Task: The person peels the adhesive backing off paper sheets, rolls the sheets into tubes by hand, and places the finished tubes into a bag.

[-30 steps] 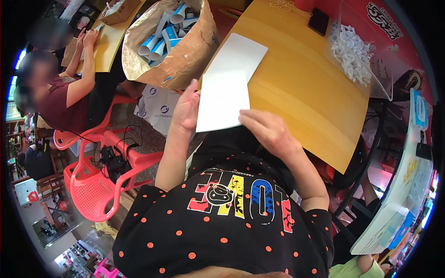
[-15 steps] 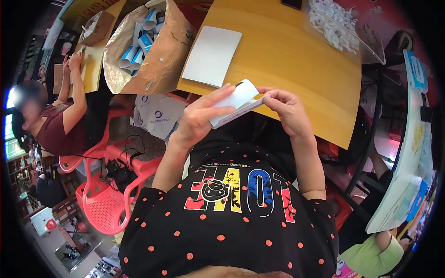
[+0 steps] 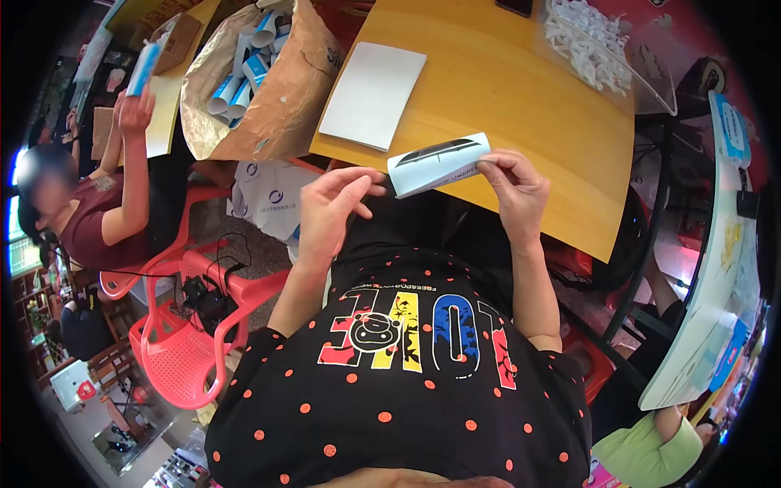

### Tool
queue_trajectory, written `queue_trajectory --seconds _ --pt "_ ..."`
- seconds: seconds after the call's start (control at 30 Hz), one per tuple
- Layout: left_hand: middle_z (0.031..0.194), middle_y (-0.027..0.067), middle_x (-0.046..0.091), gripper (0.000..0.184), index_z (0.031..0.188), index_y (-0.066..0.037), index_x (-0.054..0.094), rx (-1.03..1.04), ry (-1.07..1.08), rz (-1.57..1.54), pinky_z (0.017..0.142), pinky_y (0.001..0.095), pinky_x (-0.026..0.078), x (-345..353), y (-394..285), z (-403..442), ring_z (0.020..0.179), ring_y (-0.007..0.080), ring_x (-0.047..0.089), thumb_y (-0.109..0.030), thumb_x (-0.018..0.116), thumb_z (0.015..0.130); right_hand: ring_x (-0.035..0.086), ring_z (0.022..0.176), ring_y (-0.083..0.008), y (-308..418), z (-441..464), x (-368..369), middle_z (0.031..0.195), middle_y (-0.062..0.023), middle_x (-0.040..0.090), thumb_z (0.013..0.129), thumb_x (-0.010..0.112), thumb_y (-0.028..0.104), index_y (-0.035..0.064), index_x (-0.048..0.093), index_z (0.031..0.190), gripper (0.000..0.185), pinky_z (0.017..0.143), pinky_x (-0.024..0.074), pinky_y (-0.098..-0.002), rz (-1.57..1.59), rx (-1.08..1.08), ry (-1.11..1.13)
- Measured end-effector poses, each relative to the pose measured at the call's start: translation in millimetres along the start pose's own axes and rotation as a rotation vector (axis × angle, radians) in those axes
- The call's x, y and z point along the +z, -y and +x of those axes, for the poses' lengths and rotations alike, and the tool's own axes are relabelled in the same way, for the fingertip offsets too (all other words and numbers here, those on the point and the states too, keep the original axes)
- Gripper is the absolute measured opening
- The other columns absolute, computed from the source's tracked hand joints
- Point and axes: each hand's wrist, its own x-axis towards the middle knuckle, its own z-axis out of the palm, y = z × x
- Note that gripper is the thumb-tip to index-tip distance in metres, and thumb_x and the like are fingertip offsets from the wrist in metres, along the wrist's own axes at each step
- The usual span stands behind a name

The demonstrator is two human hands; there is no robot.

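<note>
A curled printed card (image 3: pixel 439 165), white and pale blue with a black umbrella picture and lettering along its lower edge, is held above the table's front edge. My right hand (image 3: pixel 514 191) pinches its right end between thumb and fingers. Beside the card's left end is my left hand (image 3: pixel 332 207), its fingers apart and nothing visibly gripped. Whether a left fingertip still touches the card's edge, I cannot tell. Behind the hands, a stack of white sheets (image 3: pixel 374 96) lies on the yellow wooden table (image 3: pixel 496 89).
A brown paper bag (image 3: pixel 285 114) full of rolled blue-and-white tubes stands left of the stack. White plastic pieces (image 3: pixel 587 45) fill a clear container at back right. A red chair (image 3: pixel 183 358) stands at left, near a co-worker (image 3: pixel 110 207) holding up a blue-and-white item.
My left hand has come away from the card and moved left, its fingers spreading. The card has turned to show its umbrella picture. The co-worker's hand has raised a blue-and-white item.
</note>
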Motion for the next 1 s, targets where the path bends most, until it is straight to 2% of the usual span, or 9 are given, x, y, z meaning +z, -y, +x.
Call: queue_trajectory --seconds 0.07,0.1,0.23,0.37,0.43,0.63,0.77,0.83,1.0 --pt "0.093 0.0091 0.065 0.019 0.103 0.005 0.063 -0.423 0.117 -0.437 0.052 0.0196 0.049 1.2 -0.7 2.0 0.077 0.0099 0.062 -0.001 0.060 0.085 0.058 0.078 -0.0109 2.2 -1.8 0.3 0.084 -0.0063 0.064 0.079 0.066 -0.006 -0.0041 0.066 0.086 0.007 0.073 0.0475 -0.0218 -0.080 -0.053 0.058" --pt "0.091 0.0081 0.065 0.021 0.104 0.005 0.063 -0.463 0.111 -0.456 0.049 0.0180 0.047 4.4 4.6 1.8 0.068 0.0071 0.059 -0.003 0.063 0.083 0.058 0.079 -0.0109 2.5 -2.3 1.0 0.083 -0.0064 0.064 0.078 0.066 -0.006 -0.0038 0.066 0.085 0.007 0.072 0.0476 -0.0219 -0.110 -0.097 0.102" --pt "0.091 0.0077 0.066 0.023 0.105 0.003 0.063 -0.505 0.274 -0.518 0.047 0.0147 0.045 6.9 15.8 6.9 0.061 0.0050 0.056 -0.001 0.063 0.083 0.058 0.070 -0.0090 2.7 -4.2 3.8 0.078 -0.0052 0.065 0.077 0.069 -0.003 -0.0022 0.067 0.083 0.006 0.065 0.0464 -0.0209 -0.129 -0.094 0.124" --pt "0.094 0.0094 0.066 0.022 0.105 0.004 0.064 -0.437 0.333 -0.511 0.051 0.0171 0.050 9.9 19.0 7.5 0.069 0.0086 0.061 0.001 0.062 0.083 0.059 0.072 -0.0083 -1.4 -9.2 7.1 0.081 -0.0056 0.067 0.077 0.069 -0.002 -0.0027 0.066 0.081 0.005 0.067 0.0481 -0.0208 0.094 0.090 0.001" --pt "0.099 0.0125 0.065 0.021 0.105 0.005 0.063 -0.422 0.270 -0.498 0.064 0.0230 0.056 15.0 16.8 3.3 0.083 0.0152 0.064 0.000 0.060 0.085 0.061 0.074 -0.0082 -7.1 -8.6 5.6 0.083 -0.0069 0.067 0.077 0.070 -0.001 -0.0025 0.065 0.080 0.006 0.069 0.0491 -0.0208 0.202 0.147 -0.003" --pt "0.104 0.0155 0.064 0.023 0.107 0.007 0.061 -0.374 0.304 -0.693 0.085 0.0341 0.053 14.2 19.0 1.7 0.095 0.0212 0.063 0.000 0.055 0.086 0.060 0.073 -0.0079 -10.7 -7.7 7.3 0.082 -0.0079 0.066 0.077 0.071 0.000 -0.0009 0.063 0.077 0.008 0.069 0.0485 -0.0206 0.240 0.199 -0.001" --pt "0.101 0.0145 0.065 0.023 0.105 0.008 0.062 -0.377 0.246 -0.769 0.087 0.0339 0.052 18.0 12.3 -0.5 0.091 0.0197 0.064 0.002 0.057 0.083 0.059 0.072 -0.0077 -11.2 -7.6 8.2 0.081 -0.0075 0.066 0.077 0.071 -0.001 -0.0005 0.062 0.076 0.009 0.068 0.0480 -0.0201 0.231 0.213 0.008" --pt "0.097 0.0128 0.066 0.021 0.102 0.006 0.064 -0.225 0.215 -0.377 0.083 0.0305 0.053 19.6 20.4 -4.2 0.086 0.0163 0.064 0.001 0.062 0.082 0.059 0.072 -0.0075 -12.8 -7.2 7.8 0.080 -0.0071 0.066 0.076 0.070 -0.002 0.0002 0.061 0.075 0.009 0.067 0.0475 -0.0198 0.248 0.221 0.027" --pt "0.093 0.0110 0.067 0.019 0.101 0.004 0.066 -0.239 0.151 -0.363 0.076 0.0262 0.055 22.0 21.8 -2.7 0.082 0.0135 0.064 -0.003 0.065 0.083 0.060 0.072 -0.0083 -8.0 -4.3 7.1 0.081 -0.0075 0.066 0.077 0.069 -0.001 -0.0019 0.064 0.082 0.007 0.070 0.0475 -0.0207 0.322 0.341 0.073"
